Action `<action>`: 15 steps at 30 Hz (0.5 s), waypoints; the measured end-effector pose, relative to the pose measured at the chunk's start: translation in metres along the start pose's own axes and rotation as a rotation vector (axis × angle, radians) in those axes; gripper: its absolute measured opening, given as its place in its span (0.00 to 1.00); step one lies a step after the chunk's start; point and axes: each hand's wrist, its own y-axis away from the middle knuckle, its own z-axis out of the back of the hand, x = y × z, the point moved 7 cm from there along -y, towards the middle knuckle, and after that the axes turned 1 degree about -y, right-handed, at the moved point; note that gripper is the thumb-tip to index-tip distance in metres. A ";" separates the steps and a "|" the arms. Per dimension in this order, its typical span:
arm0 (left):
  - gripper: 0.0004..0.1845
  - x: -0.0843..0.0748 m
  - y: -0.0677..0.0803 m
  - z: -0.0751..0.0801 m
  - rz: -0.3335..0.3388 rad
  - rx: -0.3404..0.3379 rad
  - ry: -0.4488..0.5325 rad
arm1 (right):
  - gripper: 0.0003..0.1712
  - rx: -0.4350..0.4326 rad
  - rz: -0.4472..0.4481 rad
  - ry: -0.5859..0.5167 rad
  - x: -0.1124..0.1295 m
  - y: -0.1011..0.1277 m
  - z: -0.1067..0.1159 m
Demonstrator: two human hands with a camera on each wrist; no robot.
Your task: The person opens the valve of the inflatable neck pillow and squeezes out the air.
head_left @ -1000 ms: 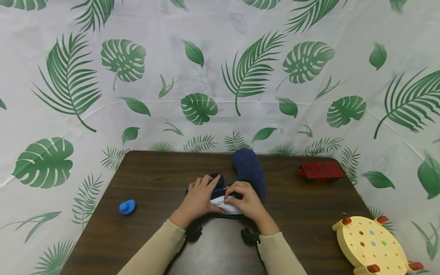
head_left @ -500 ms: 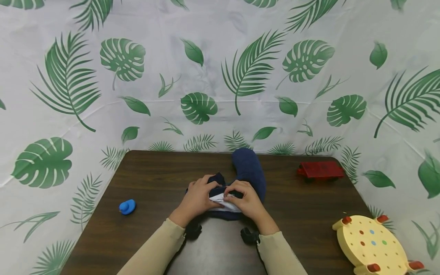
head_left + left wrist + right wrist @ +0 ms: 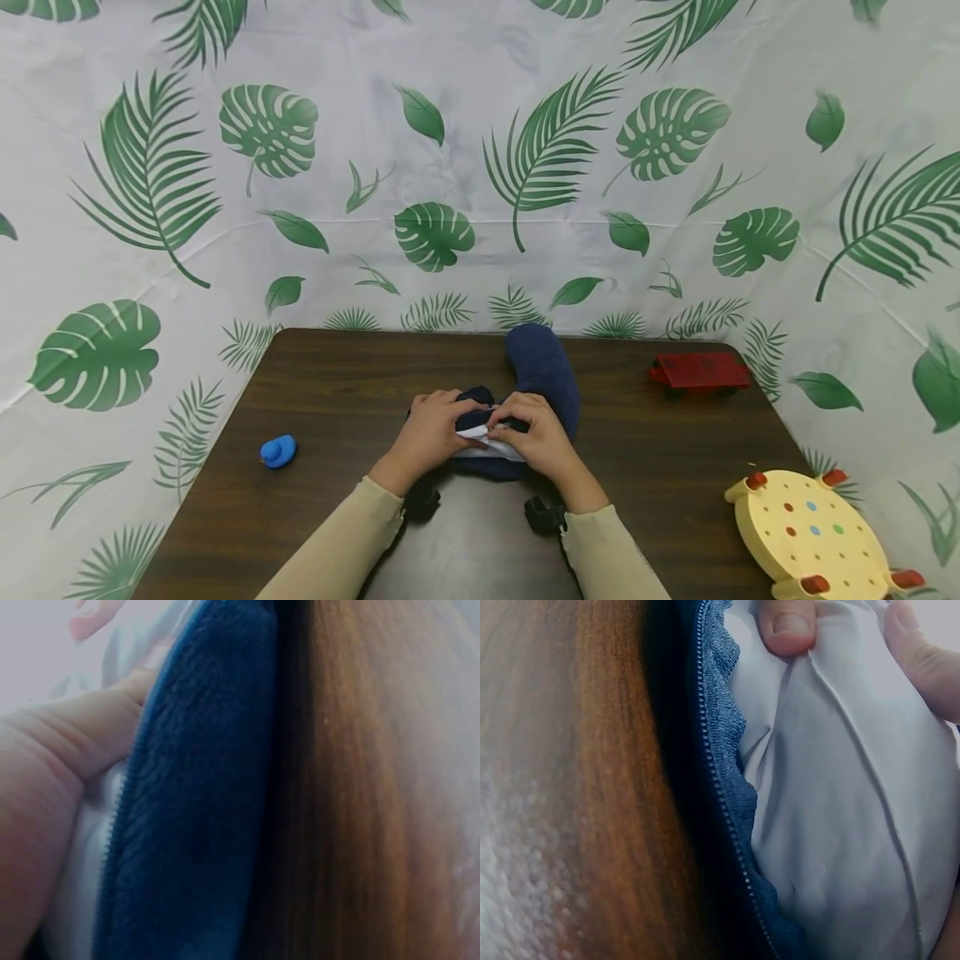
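Only right wrist shows zipper teeth (image 3: 718, 795), white inner cushion (image 3: 840, 810), fingers (image 3: 784, 626).

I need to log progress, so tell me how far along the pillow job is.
Done: most of the white insert already sits inside the blue cover, and only a strip shows at the open zipper. In hand: the left hand and right hand both pinch that opening on the table. Left: the last white fabric is out, and the zipper is not closed.
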 end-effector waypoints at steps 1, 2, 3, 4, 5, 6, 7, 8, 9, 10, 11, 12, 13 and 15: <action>0.34 0.000 0.000 0.000 -0.006 -0.003 0.002 | 0.11 0.001 -0.007 -0.001 0.000 0.000 0.000; 0.34 0.000 0.000 0.000 -0.011 -0.005 0.004 | 0.11 0.006 -0.023 0.001 0.000 0.000 0.000; 0.35 0.000 0.000 0.000 -0.017 -0.009 0.004 | 0.11 0.009 -0.035 0.000 0.000 0.000 -0.001; 0.35 0.001 0.000 0.000 -0.023 -0.012 0.007 | 0.11 0.008 -0.040 0.001 0.000 -0.001 -0.001; 0.36 0.002 0.000 0.000 -0.028 -0.015 0.011 | 0.12 0.009 -0.048 -0.001 0.001 -0.001 -0.001; 0.37 0.002 0.000 0.000 -0.031 -0.015 0.019 | 0.12 0.007 -0.050 0.001 0.001 -0.001 -0.002; 0.37 0.003 0.000 -0.001 -0.033 -0.015 0.030 | 0.12 0.005 -0.049 0.001 0.002 -0.001 -0.002; 0.38 0.004 0.000 -0.002 -0.034 -0.016 0.043 | 0.12 0.002 -0.049 -0.001 0.002 -0.001 -0.002; 0.38 0.005 0.000 -0.002 -0.035 -0.016 0.058 | 0.12 -0.002 -0.048 0.000 0.003 -0.001 -0.002; 0.38 0.006 0.000 -0.003 -0.035 -0.017 0.075 | 0.12 -0.007 -0.042 -0.001 0.003 -0.001 -0.002; 0.38 0.007 0.000 -0.004 -0.035 -0.018 0.092 | 0.12 -0.011 -0.042 -0.002 0.004 -0.001 -0.002; 0.38 0.008 -0.001 -0.005 -0.034 -0.019 0.111 | 0.12 -0.014 -0.039 -0.002 0.004 -0.001 -0.001; 0.38 0.009 -0.002 -0.006 -0.036 -0.021 0.132 | 0.12 -0.015 -0.042 -0.004 0.004 -0.001 -0.001; 0.37 0.011 -0.003 -0.008 -0.037 -0.017 0.179 | 0.12 -0.015 -0.044 0.003 0.004 -0.001 -0.001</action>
